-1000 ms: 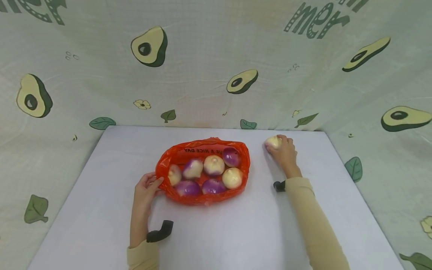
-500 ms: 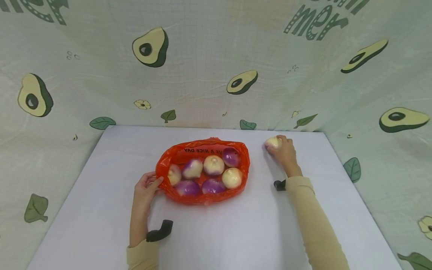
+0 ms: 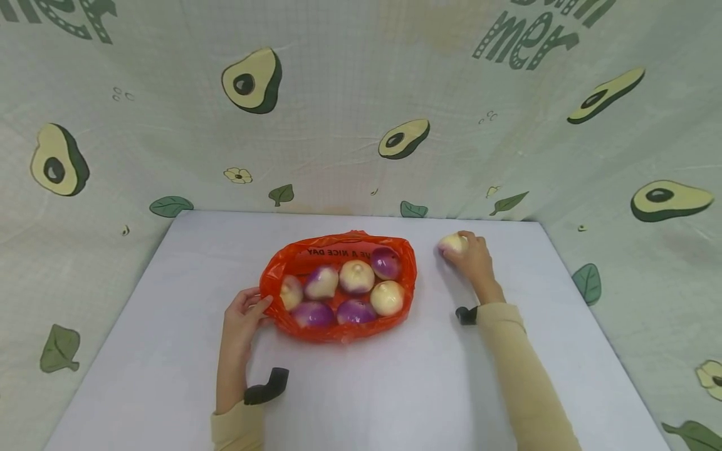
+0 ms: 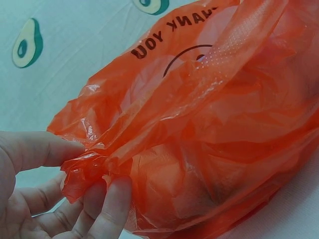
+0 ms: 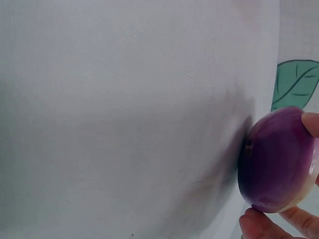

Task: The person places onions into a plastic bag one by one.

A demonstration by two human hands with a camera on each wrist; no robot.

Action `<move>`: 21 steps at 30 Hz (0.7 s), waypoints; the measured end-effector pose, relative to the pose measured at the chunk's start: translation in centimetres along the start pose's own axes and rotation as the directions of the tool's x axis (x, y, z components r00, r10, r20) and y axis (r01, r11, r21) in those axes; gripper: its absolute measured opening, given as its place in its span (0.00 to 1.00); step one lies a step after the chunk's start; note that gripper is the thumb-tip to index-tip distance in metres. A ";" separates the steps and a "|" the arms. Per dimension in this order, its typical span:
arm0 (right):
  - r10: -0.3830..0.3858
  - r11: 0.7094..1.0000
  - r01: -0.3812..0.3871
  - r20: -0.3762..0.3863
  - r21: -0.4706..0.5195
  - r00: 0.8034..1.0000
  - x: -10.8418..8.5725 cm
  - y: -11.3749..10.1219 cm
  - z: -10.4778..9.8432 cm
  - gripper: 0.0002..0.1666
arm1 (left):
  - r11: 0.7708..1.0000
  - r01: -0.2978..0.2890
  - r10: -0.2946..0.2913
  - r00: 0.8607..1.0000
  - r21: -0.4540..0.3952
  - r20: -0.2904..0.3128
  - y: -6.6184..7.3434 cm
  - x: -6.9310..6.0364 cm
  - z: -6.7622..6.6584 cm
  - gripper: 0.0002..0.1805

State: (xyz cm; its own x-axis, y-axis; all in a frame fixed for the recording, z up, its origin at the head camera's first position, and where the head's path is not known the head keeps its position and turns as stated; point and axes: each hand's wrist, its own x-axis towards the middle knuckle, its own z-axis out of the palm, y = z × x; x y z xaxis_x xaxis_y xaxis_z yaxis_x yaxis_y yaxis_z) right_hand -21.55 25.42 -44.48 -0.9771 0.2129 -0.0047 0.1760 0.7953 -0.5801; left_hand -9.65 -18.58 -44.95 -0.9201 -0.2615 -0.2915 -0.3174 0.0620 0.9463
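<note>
A red plastic bag (image 3: pixel 338 338) stands with its mouth spread wide on the white table, several purple-and-white turnips (image 3: pixel 356 276) lying inside. At its left edge my left hand (image 3: pixel 244 316) pinches a gathered bit of the plastic between thumb and fingers, seen close in the left wrist view on the crumpled bag (image 4: pixel 169 144). To the right of the bag, my right hand (image 3: pixel 475 260) grips a single turnip (image 3: pixel 451 243) by its sides. Its smooth purple top (image 5: pixel 276 164) faces the right wrist camera. Whether that turnip touches the table cannot be told.
The white table (image 3: pixel 361 401) ends at the back against a hanging cloth (image 3: pixel 338 94) printed with avocados and leaves. The same cloth borders the table on both sides. Black wrist straps (image 3: pixel 266 388) stick out from the sleeves.
My right hand, with the turnip in its grip, has shifted slightly left and nearer. The left hand keeps its hold on the bag's edge. The head view has turned slightly.
</note>
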 end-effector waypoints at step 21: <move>-0.005 1.000 0.003 0.047 0.030 0.999 -3.4 -0.3 0.6 0.41 | 1.000 -0.006 0.006 1.000 -0.002 -0.001 0.1 -0.1 0.0 0.20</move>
State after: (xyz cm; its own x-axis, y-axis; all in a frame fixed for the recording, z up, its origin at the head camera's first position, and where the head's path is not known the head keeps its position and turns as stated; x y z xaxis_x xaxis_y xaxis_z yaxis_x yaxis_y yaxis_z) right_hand -18.40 24.12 -44.79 -0.9824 0.1822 -0.0405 0.1694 0.7787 -0.6041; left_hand -9.58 -18.56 -44.81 -0.9221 -0.2615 -0.2853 -0.3110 0.0617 0.9484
